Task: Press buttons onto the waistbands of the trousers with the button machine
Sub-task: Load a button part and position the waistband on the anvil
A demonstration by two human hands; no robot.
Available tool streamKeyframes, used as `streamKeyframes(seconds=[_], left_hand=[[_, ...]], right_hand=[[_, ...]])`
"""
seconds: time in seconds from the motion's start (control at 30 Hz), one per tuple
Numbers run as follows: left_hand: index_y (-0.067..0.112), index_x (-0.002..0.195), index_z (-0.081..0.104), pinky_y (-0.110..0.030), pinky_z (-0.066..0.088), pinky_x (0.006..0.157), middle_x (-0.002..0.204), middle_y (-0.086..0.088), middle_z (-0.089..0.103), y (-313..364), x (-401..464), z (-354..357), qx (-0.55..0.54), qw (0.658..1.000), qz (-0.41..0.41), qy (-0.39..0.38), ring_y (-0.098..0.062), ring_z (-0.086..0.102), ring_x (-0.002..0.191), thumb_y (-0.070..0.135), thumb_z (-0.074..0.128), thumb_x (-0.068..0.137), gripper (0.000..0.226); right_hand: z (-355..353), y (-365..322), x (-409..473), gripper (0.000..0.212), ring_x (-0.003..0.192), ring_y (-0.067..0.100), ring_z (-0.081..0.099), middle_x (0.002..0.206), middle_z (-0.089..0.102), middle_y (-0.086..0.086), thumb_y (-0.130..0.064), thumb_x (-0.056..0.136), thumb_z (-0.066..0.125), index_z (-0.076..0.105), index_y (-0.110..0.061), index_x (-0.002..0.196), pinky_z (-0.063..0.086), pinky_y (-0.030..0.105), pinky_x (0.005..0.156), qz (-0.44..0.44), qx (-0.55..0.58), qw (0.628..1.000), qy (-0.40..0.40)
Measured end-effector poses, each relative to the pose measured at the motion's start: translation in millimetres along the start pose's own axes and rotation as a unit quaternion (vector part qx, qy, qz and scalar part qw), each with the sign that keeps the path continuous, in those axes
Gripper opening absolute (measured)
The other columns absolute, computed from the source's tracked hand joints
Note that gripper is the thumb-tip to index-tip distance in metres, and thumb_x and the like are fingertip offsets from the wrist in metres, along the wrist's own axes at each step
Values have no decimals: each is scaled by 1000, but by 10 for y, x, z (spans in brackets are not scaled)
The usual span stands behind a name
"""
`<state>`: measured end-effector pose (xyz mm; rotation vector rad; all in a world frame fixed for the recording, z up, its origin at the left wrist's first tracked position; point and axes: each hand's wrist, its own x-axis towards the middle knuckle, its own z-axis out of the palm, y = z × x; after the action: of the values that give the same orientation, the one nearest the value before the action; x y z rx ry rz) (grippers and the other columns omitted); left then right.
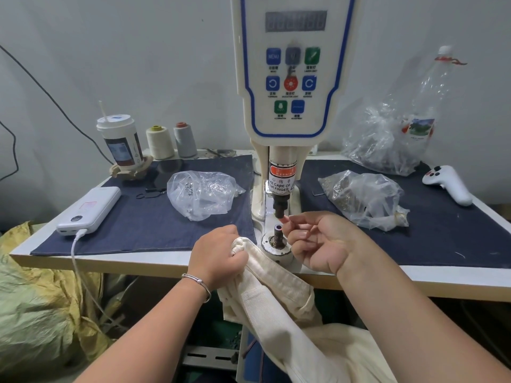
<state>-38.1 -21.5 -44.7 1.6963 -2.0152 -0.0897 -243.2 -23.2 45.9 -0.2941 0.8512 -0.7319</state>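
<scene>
Table-edge (154, 262): left hand (218, 252) grips cream trousers (276, 288); right hand (318, 241), fingers loosely curled, reaches the machine's post (278, 233).

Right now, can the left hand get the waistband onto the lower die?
Probably yes: the left hand grips the waistband beside the lower die, but the right hand's fingers crowd it.

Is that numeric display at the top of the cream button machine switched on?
It looks off: the grey display shows only faint unlit digit outlines. No glowing numbers appear on the cream button machine.
</scene>
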Motion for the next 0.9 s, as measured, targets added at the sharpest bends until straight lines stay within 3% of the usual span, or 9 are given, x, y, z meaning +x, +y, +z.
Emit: streamKeyframes(seconds=[0.2,0.4,0.5,0.57,0.63,0.7,0.8,0.9], left_hand=[[17,59,34,-27,20,50,65,2,39,9,5,-6,-2,1000,0,-5,-16,40,61,32,39,69,19],[20,54,31,-28,17,49,66,2,37,33,19,-26,-4,1000,-13,-28,-15,37,60,34,36,68,20],[20,64,51,-26,33,54,71,5,47,44,-5,-43,-23,999,-25,-37,-22,53,73,44,37,67,28],[7,85,65,-35,46,69,78,-3,61,77,-12,-115,-116,992,-47,-28,-35,62,87,53,38,59,59],[3,93,68,-36,42,69,93,-17,69,116,54,-177,-56,997,-35,-35,-38,62,94,48,40,68,59],[8,94,69,-32,37,64,96,-14,71,117,111,-251,-16,996,-48,-74,-34,61,86,41,40,69,50],[11,74,59,-29,32,53,72,-7,63,43,146,-267,-46,993,-37,-103,-28,53,67,40,38,64,36],[17,60,43,-28,27,48,59,1,48,-25,129,-243,-60,989,-52,-121,-23,44,58,41,40,63,24]], right_hand=[[16,79,-44,30,34,7,33,63,50,7,-1,72,52,54,4,101,24,15,28,-38,42,998,-3],[70,433,-142,14,36,8,32,63,53,3,-3,84,53,65,-1,91,22,14,32,-148,-40,986,71],[365,729,-142,8,35,10,37,58,56,5,-3,84,58,65,-6,86,24,14,34,-195,-153,969,10],[638,776,-29,7,39,12,47,58,60,4,-7,85,63,65,-12,81,33,16,37,-279,-322,904,-19],[887,660,255,14,53,14,54,61,60,-2,-8,84,63,63,-19,75,44,22,53,-409,-488,770,34],[1096,498,603,18,74,17,57,77,62,-4,-7,85,56,65,-22,84,47,29,69,-466,-613,630,101],[1287,290,1156,34,111,25,47,116,52,6,-8,91,46,65,-27,111,46,36,86,-423,-748,493,136],[1429,259,1547,36,122,30,37,126,44,9,-15,96,46,62,-36,120,40,39,94,-356,-824,420,134]])
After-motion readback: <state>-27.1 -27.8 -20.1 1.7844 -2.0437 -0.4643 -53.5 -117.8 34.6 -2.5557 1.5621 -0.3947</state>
